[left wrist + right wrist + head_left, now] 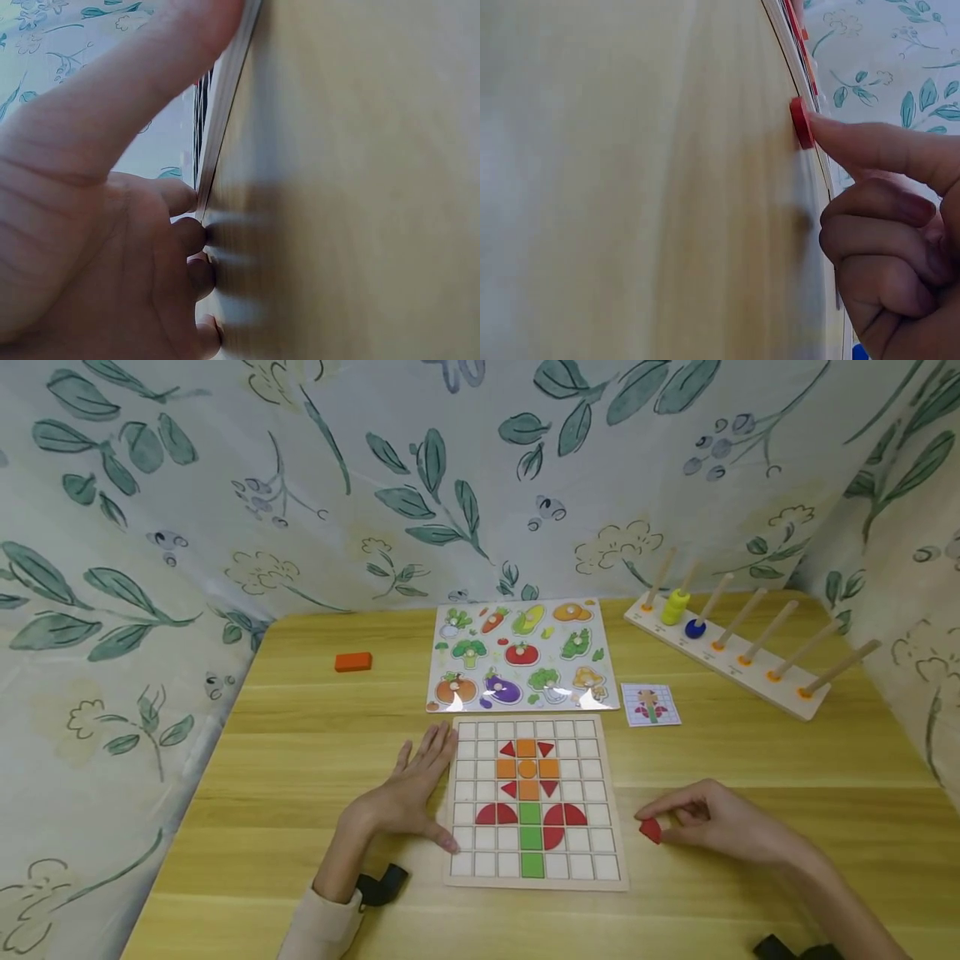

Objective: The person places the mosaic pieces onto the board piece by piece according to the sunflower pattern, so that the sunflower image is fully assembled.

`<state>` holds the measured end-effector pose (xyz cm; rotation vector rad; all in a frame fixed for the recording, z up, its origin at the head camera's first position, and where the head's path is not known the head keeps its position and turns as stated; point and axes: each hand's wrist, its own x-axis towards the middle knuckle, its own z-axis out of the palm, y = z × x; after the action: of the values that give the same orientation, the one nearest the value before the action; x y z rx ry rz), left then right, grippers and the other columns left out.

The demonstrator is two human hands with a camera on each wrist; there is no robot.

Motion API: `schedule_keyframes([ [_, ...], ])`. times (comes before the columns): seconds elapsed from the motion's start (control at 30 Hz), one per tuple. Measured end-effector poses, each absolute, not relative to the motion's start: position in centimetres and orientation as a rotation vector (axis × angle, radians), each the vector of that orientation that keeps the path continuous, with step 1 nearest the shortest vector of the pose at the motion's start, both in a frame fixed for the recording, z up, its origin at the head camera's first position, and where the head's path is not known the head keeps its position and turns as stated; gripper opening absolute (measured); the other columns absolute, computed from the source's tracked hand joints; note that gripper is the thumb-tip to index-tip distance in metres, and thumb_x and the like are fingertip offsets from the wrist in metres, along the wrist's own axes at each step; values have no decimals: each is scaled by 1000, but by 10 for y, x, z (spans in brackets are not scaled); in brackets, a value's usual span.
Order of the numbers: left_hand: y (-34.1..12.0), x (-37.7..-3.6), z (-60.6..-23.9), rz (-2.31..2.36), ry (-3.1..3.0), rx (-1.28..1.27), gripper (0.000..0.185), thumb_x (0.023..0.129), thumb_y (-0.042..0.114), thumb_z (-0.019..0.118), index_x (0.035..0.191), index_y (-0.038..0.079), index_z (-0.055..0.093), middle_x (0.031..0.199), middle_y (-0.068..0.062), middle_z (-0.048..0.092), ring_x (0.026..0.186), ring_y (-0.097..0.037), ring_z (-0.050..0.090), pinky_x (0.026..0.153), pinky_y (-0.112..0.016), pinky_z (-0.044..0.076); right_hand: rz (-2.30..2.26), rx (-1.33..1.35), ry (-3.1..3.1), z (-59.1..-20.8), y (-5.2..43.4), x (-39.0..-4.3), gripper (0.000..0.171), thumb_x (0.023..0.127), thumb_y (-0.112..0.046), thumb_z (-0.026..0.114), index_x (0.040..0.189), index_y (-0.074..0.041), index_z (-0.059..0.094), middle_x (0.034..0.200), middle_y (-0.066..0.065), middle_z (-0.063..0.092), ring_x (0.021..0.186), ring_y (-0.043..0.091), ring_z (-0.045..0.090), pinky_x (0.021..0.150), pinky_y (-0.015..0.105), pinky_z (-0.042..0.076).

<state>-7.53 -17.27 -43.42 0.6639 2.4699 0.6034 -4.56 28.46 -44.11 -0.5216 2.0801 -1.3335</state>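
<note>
A wooden grid board (592, 793) lies in the middle of the table, carrying an orange, red and green tile picture of a flower. My left hand (416, 789) rests flat on the table with straight fingers against the board's left edge (225, 112). Right of the board, my right hand (708, 822) pinches a small red tile (651, 830) between thumb and forefinger, just above the tabletop. In the right wrist view the forefinger (870, 146) touches the red tile (802, 124), and the other fingers are curled.
Behind the board lie a vegetable peg puzzle (525, 656) and a small pattern card (651, 704). An orange block (352, 662) sits at the back left. A wooden peg rack (750, 672) with yellow and blue rings stands at the back right. Leaf-print fabric encloses the table (300, 760).
</note>
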Motion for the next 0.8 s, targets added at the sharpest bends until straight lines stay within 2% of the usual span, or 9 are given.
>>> schedule_keyframes([
  [0.07, -172, -76, -435, 605, 2471, 671, 153, 64, 55, 95, 165, 5, -10, 172, -14, -22, 161, -36, -16, 128, -64, -8, -1338, -537, 2075, -441, 287, -46, 26, 93, -9, 75, 119, -5, 77, 65, 7, 33, 57, -1, 32, 47, 23, 29],
  [0.13, -172, -76, -436, 605, 2473, 671, 153, 64, 55, 95, 165, 5, -9, 172, -14, -21, 161, -36, -16, 128, -64, -8, -1337, -522, 2080, -441, 289, -46, 25, 90, -9, 78, 114, -4, 78, 63, 9, 30, 57, 0, 32, 46, 24, 29],
  [0.2, -172, -76, -436, 602, 2472, 672, 153, 64, 55, 94, 165, 6, -10, 172, -14, -22, 161, -35, -16, 128, -64, -8, -1318, -483, 2105, -441, 288, -46, 22, 87, -11, 81, 108, -6, 79, 61, 4, 29, 56, 0, 32, 46, 24, 29],
  [0.3, -173, -76, -436, 592, 2472, 669, 153, 64, 55, 94, 165, 6, -10, 172, -13, -22, 161, -35, -17, 129, -63, -9, -1265, -437, 2159, -441, 285, -47, 21, 83, -17, 86, 101, -11, 78, 64, -6, 37, 57, 0, 35, 47, 24, 30],
  [0.4, -173, -76, -437, 590, 2475, 666, 153, 64, 56, 94, 165, 6, -10, 172, -13, -22, 161, -34, -17, 129, -63, -9, -1236, -431, 2182, -441, 283, -47, 26, 82, -19, 87, 104, -11, 77, 67, -8, 39, 58, 1, 35, 48, 23, 30],
  [0.5, -172, -75, -437, 599, 2475, 667, 153, 64, 55, 94, 165, 6, -10, 172, -13, -22, 161, -35, -17, 128, -63, -9, -1233, -433, 2162, -441, 282, -48, 27, 82, -17, 87, 107, -10, 78, 66, -9, 33, 59, 0, 32, 49, 23, 29],
  [0.8, -172, -75, -439, 598, 2489, 677, 154, 63, 56, 95, 165, 5, -10, 172, -13, -22, 161, -35, -16, 128, -64, -8, -1195, -486, 2185, -442, 283, -48, 24, 82, -19, 87, 104, -15, 79, 64, -11, 32, 58, -2, 33, 48, 22, 30],
])
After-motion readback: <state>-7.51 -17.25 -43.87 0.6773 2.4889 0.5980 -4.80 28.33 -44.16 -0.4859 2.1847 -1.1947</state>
